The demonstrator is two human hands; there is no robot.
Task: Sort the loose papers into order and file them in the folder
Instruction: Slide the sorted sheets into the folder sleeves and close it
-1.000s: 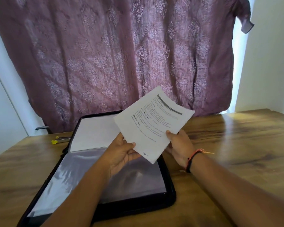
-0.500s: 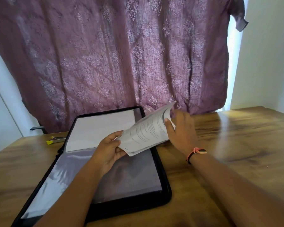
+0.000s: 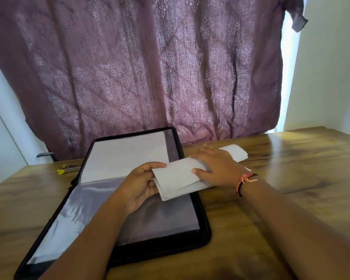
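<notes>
Papers (image 3: 176, 178) are now turned over, blank side up. They lie across the right edge of the folder (image 3: 204, 229) and partly on the table (image 3: 301, 162). 1 s ago both hands held them up w/ the printed side to the camera; half a sec ago they were in the middle of the flip. So the change is: sheets looked at, then put face down.

The left hand (image 3: 139, 184) pinches the near-left end, thumb on top and fingers curled under, so this end bends up a little. The right hand (image 3: 216, 166) lies flat on the papers w/ straight fingers and presses them down. A white corner shows behind the right hand; same sheets or a separate pile, I cannot tell.

The folder lies open, w/ a white page in the far half, and the clear sleeve in the near half looks empty. My judgement: this is the sorting step, probably a face-down pile beside the folder, and filing of these sheets is not yet begun
</notes>
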